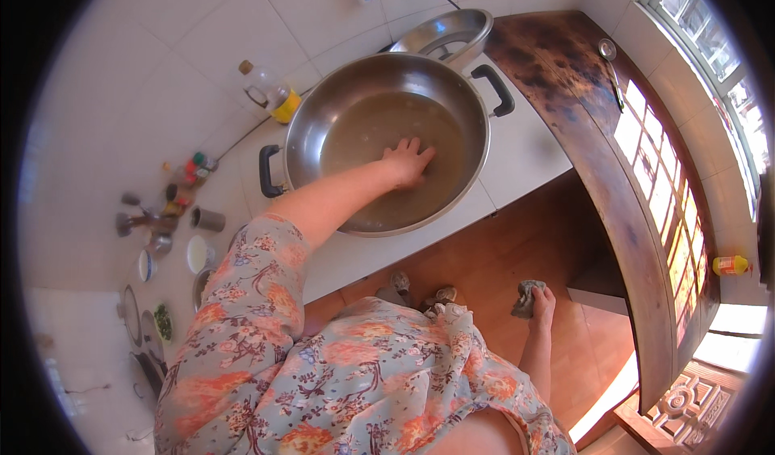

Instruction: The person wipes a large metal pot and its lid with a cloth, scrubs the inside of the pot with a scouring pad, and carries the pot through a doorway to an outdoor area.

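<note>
Murky water (pixel 363 134) covers the bottom of a wide steel wok (pixel 306 152) with two black handles. My left hand (pixel 410 163) reaches into it, fingers spread and partly at the water, with nothing seen in them. A crumpled grey cloth (pixel 525 297) is gripped in my right hand (pixel 544 305), which hangs low to the right, beyond the counter's front edge and over the floor.
Behind the wok a steel pan (pixel 469 31) leans near the tiled wall. A plastic bottle (pixel 272 94) stands at its left. Further left are a grey cup (pixel 207 219) and several jars. A ladle (pixel 610 61) lies on the dark wooden board (pixel 539 61) at right.
</note>
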A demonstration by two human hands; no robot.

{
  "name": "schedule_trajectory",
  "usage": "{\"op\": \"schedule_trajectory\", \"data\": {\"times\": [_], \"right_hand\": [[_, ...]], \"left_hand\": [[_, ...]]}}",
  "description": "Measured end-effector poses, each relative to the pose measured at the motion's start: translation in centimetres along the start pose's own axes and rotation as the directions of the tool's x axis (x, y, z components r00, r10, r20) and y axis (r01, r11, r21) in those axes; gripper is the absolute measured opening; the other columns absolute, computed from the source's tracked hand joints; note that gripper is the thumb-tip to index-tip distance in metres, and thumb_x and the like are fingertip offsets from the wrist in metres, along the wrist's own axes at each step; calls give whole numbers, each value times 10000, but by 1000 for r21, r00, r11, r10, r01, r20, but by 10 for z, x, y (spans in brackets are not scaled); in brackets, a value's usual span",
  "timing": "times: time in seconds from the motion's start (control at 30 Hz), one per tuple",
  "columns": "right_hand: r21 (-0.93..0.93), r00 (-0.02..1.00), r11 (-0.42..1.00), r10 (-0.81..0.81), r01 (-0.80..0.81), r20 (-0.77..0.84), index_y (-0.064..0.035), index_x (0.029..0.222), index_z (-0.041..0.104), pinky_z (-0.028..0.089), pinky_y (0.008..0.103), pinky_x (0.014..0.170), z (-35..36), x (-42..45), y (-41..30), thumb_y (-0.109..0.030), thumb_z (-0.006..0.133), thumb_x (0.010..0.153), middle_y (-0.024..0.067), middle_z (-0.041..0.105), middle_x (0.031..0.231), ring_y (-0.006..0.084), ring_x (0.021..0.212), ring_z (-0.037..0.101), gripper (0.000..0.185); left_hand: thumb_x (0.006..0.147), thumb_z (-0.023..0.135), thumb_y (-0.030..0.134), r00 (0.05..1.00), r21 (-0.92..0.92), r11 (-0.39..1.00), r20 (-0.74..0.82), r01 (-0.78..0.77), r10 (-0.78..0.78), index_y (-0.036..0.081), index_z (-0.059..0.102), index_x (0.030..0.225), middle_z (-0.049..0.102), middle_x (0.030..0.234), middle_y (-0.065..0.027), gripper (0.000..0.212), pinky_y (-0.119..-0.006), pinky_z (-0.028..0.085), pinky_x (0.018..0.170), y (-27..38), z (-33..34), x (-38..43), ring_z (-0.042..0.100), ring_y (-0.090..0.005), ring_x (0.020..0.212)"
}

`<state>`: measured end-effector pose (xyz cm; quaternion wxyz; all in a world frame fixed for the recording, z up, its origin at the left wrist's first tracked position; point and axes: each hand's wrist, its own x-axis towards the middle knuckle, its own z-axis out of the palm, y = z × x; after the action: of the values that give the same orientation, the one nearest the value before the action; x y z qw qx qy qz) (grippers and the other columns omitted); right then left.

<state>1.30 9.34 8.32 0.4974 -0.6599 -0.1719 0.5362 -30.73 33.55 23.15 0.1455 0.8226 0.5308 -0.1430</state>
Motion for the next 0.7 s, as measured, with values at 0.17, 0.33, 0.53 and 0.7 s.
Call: {"op": "schedule_trajectory", "data": {"times": [0.17, 0.33, 0.53, 0.7], "right_hand": [[98, 992, 988, 125, -122, -26, 4, 797, 524, 419, 249, 527, 12, -6, 13, -68, 486, 737, 49, 544, 689, 124, 589, 515, 102], [70, 983, 985, 151, -159, 109, 14, 814, 528, 430, 248, 513, 42, -21, 16, -71, 487, 735, 52, 557, 684, 129, 564, 524, 123], [87, 993, 990, 109, -113, 50, 22, 825, 533, 431, 252, 480, 52, -13, 15, -63, 488, 734, 67, 568, 688, 138, 538, 528, 132], [5, 988, 992, 129, -130, 79, 20, 865, 541, 442, 237, 553, 54, -11, -4, -61, 480, 742, 61, 580, 738, 133, 614, 548, 160]], "left_hand": [[704, 522, 151, 977, 13, 977, -10, -211, 211, 113, 396, 1101, 407, 1079, -154, 418, -454, 379, 776, -23, 4, -3, 376, -318, 1040], [752, 498, 161, 954, -376, 893, -255, -247, 157, 95, 428, 1008, 490, 923, -133, 273, -396, 439, 671, -69, -3, 5, 510, -281, 863], [837, 439, 307, 951, -935, -199, 267, 294, 153, 131, 423, 1037, 497, 973, -59, 267, -411, 491, 635, -92, -51, -14, 555, -222, 816], [834, 423, 360, 944, -915, -258, 266, 311, 194, 137, 457, 1031, 526, 966, -65, 300, -431, 448, 682, -97, -41, -9, 542, -220, 829]]}}
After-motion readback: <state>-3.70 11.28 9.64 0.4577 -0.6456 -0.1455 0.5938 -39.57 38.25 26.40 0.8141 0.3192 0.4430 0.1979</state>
